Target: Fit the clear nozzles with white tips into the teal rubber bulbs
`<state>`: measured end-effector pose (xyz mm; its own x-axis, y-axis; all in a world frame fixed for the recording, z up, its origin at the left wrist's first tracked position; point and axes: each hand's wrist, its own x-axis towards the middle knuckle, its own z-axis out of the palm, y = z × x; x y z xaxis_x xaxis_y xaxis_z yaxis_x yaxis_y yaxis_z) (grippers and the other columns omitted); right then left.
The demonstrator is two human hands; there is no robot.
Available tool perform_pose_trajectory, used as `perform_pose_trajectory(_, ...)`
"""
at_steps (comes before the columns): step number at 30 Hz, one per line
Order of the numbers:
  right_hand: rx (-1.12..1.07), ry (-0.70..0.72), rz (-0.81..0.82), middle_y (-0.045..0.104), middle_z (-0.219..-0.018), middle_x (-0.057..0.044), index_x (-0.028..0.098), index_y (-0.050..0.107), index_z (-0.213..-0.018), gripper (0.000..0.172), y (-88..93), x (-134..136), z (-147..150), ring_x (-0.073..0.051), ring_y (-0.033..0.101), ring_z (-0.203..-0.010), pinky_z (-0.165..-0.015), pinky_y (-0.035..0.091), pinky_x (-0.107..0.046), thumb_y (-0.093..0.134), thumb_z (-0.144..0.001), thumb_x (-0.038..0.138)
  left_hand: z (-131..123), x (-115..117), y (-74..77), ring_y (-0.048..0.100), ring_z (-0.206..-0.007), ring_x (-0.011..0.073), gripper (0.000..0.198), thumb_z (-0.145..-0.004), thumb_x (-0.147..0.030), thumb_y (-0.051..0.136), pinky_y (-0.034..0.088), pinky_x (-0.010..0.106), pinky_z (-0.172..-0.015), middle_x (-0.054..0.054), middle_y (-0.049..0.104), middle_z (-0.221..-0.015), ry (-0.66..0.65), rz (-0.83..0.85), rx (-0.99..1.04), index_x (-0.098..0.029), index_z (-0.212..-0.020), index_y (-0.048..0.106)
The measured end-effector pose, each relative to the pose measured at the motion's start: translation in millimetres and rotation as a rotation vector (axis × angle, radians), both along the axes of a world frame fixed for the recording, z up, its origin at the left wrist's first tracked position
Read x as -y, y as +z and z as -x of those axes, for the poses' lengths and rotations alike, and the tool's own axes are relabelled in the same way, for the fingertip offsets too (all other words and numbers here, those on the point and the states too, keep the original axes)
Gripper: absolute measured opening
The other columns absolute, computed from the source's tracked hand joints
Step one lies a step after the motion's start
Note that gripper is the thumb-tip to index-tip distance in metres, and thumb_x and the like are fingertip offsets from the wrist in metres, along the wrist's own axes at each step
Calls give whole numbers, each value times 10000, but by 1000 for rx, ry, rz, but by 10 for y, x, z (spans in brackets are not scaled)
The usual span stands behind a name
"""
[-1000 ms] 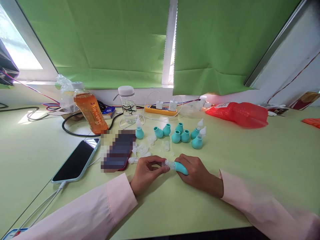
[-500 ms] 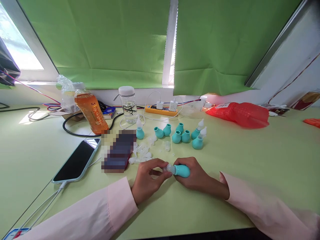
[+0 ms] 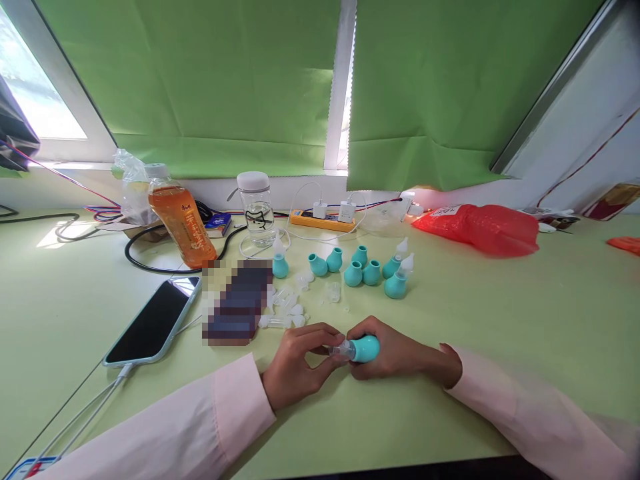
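My right hand [image 3: 387,350] is closed around a teal rubber bulb [image 3: 367,349] that lies on its side above the table. Pinched in the fingers of my left hand [image 3: 303,363] is a clear plastic nozzle [image 3: 344,351], its wide end against the bulb's mouth. How deep it sits in the mouth I cannot tell. Beyond my hands stand several open teal bulbs [image 3: 353,274]. Three more bulbs carry clear tips, one of them a tipped bulb [image 3: 395,287] on the right. Loose clear plastic pieces [image 3: 285,300] lie in a pile past my left hand.
A phone [image 3: 153,323] on a cable and a pixelated dark object [image 3: 240,303] lie to the left. Behind are an orange drink bottle [image 3: 184,223], a water bottle [image 3: 259,217] and a yellow power strip [image 3: 320,222]. A red plastic bag [image 3: 480,229] lies back right.
Both hands have dropped slightly with the bulb and nozzle, which stay held together. The bulb has turned a little in my grip.
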<state>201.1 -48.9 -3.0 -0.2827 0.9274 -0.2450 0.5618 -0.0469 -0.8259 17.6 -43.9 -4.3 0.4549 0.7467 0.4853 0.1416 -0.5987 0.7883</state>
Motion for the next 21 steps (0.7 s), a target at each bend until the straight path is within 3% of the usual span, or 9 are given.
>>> perform_pose_trajectory(8, 12, -32, -50, 585, -846, -26, 190, 541, -864, 422, -45, 1, -2, -188, 581, -716, -552, 476, -277, 674, -465, 221, -3, -7, -38, 613, -681, 133, 80, -698, -234, 589, 526, 210, -558, 53, 647, -789, -4, -68, -7, -176, -743, 621)
perform_pose_trajectory(12, -18, 41, -187, 574, -747, -4, 181, 563, -734, 230, -21, -13, 31, -153, 549, -640, -512, 440, -239, 640, -520, 219, 9, -30, 9, 610, -714, 137, 109, -706, -224, 591, 516, 237, -631, 50, 651, -797, 13, -202, -33, -184, -804, 618)
perform_pose_trajectory(15, -67, 12, -352, 522, -622, 20, 170, 535, -639, 116, 33, -59, 46, -120, 495, -585, -521, 408, -226, 615, -582, 232, 66, -137, 90, 577, -826, 162, 331, -702, -216, 596, 491, 295, -733, 78, 631, -923, 3, -371, -75, -180, -1027, 545)
perform_pose_trajectory(17, -141, -86, -417, 482, -568, 29, 168, 511, -628, 145, 60, -105, 31, -103, 458, -544, -509, 388, -223, 610, -616, 274, 114, -248, 131, 531, -898, 181, 400, -721, -203, 568, 458, 341, -787, 91, 597, -1008, 64, -486, -136, -181, -1111, 485)
perform_pose_trajectory(21, -337, -224, -360, 412, -467, 52, 175, 472, -640, 247, 60, -182, -14, -80, 384, -416, -416, 346, -223, 578, -663, 397, 158, -435, 138, 427, -981, 247, 241, -760, -188, 494, 422, 405, -771, 105, 536, -1064, 304, -614, -498, -190, -988, 570)
